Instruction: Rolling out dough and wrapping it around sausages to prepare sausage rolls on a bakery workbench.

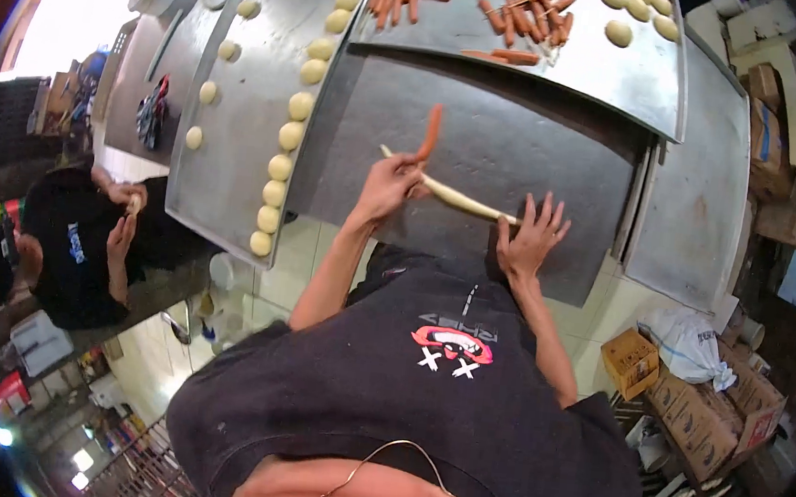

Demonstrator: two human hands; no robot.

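My left hand (387, 188) grips the lower end of an orange sausage (429, 133) together with one end of a long pale dough rope (451, 194) on a dark metal tray (533, 137). The rope runs right to my right hand (532, 233), which lies flat on its other end with fingers spread. The sausage points away from me, up the tray.
A tray (616, 73) at the back holds several sausages (521, 19) and dough balls (632, 3). A left tray (242, 128) carries a row of dough balls (286, 137). Another person (83, 237) in black stands at left. Cardboard boxes (690, 401) sit at lower right.
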